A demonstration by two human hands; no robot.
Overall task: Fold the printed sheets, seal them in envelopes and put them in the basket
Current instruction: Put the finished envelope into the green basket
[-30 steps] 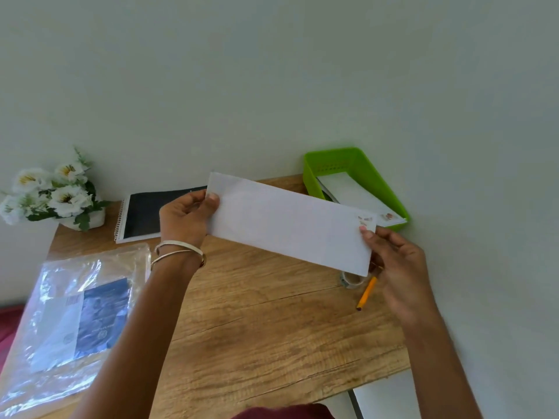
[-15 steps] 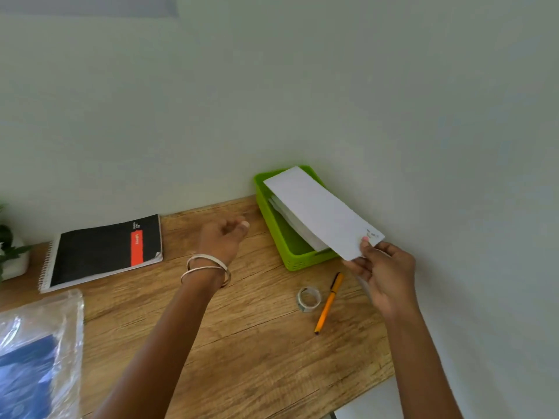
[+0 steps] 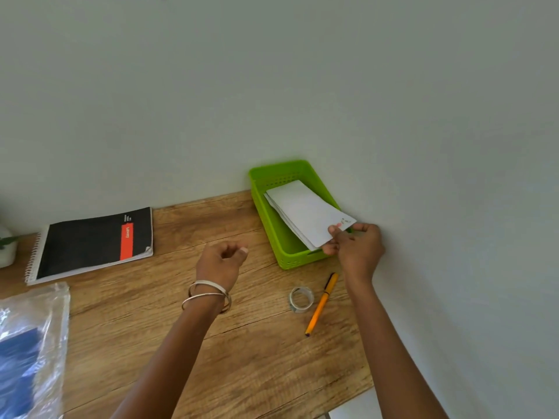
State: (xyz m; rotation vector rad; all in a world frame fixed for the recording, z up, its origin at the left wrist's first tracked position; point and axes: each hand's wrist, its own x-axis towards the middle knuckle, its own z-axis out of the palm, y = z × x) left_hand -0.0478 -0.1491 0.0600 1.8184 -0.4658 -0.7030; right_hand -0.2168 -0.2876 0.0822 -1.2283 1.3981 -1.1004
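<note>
A white envelope (image 3: 305,211) with a small stamp at its near corner lies slanted in the green plastic basket (image 3: 273,225) by the wall, on top of other white envelopes. My right hand (image 3: 357,247) pinches the envelope's near end at the basket's front right corner. My left hand (image 3: 222,261) hovers over the wooden table to the left of the basket, fingers loosely curled, holding nothing. Two bangles circle that wrist.
A roll of clear tape (image 3: 301,299) and an orange pen (image 3: 321,303) lie in front of the basket. A black spiral notebook (image 3: 90,243) sits at the back left. A clear plastic bag (image 3: 30,349) with blue contents lies at the left edge. The wall runs along the table's right side.
My left hand let go of the envelope and dropped toward the table. My right hand carried the envelope to the right and lowered it into the basket.
</note>
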